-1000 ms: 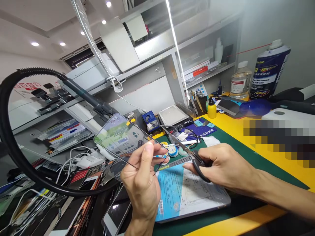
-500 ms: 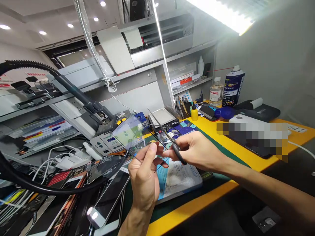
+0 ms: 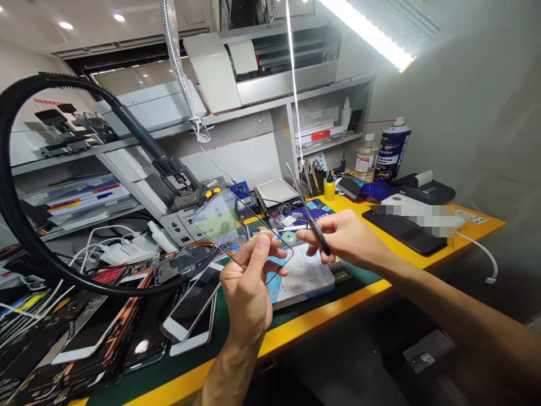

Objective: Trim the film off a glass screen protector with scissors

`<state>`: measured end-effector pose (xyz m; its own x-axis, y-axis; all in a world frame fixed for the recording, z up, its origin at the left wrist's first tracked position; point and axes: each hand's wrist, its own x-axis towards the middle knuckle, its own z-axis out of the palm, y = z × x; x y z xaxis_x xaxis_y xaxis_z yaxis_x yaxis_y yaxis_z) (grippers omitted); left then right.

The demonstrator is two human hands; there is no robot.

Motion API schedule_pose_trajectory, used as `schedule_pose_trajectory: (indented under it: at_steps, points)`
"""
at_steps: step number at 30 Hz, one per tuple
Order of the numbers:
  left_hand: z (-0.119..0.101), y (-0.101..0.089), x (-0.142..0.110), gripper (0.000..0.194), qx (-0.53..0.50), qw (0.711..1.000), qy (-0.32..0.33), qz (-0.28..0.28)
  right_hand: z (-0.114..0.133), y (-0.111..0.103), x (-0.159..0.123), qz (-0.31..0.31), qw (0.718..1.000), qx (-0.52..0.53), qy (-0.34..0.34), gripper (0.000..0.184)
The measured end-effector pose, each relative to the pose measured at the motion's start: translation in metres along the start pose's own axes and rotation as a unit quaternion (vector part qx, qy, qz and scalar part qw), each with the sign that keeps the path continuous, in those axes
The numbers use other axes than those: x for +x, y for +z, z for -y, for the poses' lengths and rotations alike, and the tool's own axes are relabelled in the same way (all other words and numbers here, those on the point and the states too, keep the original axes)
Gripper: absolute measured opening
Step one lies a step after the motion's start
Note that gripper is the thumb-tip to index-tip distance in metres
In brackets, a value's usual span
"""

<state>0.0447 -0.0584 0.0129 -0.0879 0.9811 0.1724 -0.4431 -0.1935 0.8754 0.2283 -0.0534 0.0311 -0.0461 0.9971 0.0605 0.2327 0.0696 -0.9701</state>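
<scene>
My left hand is raised above the bench, fingers closed on a clear, phone-sized glass panel with a thin black border. The panel tilts up and away, and part of its lower end is hidden behind my fingers. My right hand grips a long, slim, pointed tool with a dark lower end, which looks like tweezers. Its tip points up and away, apart from the panel. Below both hands lies a blue and white box or book on the green mat.
Phones and phone parts crowd the left side, beneath a looping black hose. A soldering or hot-air station stands behind. At right are a yellow bottle, a spray can and a dark phone.
The view has shifted slightly. My right hand has moved a little away from my left, taking the tweezers clear of the panel's border. My left hand still holds the panel.
</scene>
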Motion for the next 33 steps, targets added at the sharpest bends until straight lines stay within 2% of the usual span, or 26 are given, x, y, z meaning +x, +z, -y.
schedule_pose_trajectory:
  at_steps: [4, 6, 8, 11, 15, 19, 21, 24, 26, 29, 31, 33]
  points:
    - [-0.005, -0.003, -0.005, 0.025, 0.031, 0.999, 0.002, 0.008, -0.004, -0.004, -0.006, -0.006, 0.999, -0.052, -0.009, 0.046]
    - [-0.008, -0.007, -0.006, 0.028, 0.064, 0.998, 0.001, 0.021, -0.008, -0.009, -0.008, -0.019, 0.988, -0.143, -0.053, 0.048]
    - [-0.013, -0.014, -0.005, 0.031, 0.101, 0.994, -0.014, 0.040, -0.012, -0.014, -0.011, -0.061, 0.942, -0.303, -0.131, 0.051]
    - [-0.021, -0.025, 0.001, 0.036, 0.187, 0.976, -0.074, 0.087, -0.015, -0.021, -0.015, -0.124, 0.845, -0.478, -0.208, 0.049]
    - [-0.023, -0.034, 0.017, 0.029, 0.354, 0.905, -0.154, 0.176, -0.015, -0.027, -0.022, -0.142, 0.784, -0.560, -0.228, 0.031]
    - [-0.013, -0.036, 0.033, 0.027, 0.487, 0.832, -0.142, 0.225, -0.015, -0.029, -0.027, -0.124, 0.732, -0.621, -0.249, 0.021]
    - [-0.009, -0.038, 0.039, 0.027, 0.549, 0.799, -0.106, 0.223, -0.013, -0.031, -0.030, -0.112, 0.715, -0.640, -0.259, 0.018]
    - [-0.006, -0.044, 0.045, 0.032, 0.629, 0.753, -0.042, 0.186, -0.009, -0.033, -0.034, -0.100, 0.695, -0.660, -0.267, 0.018]
    - [-0.008, -0.048, 0.046, 0.036, 0.656, 0.736, -0.013, 0.166, -0.007, -0.035, -0.035, -0.095, 0.685, -0.670, -0.269, 0.018]
    - [-0.015, -0.050, 0.048, 0.039, 0.647, 0.747, 0.009, 0.154, -0.007, -0.035, -0.036, -0.084, 0.674, -0.681, -0.272, 0.018]
    - [-0.023, -0.049, 0.049, 0.040, 0.610, 0.776, 0.004, 0.160, -0.008, -0.034, -0.035, -0.068, 0.669, -0.687, -0.277, 0.017]
    - [-0.032, -0.046, 0.049, 0.047, 0.550, 0.814, -0.029, 0.185, -0.009, -0.031, -0.035, -0.050, 0.663, -0.691, -0.284, 0.014]
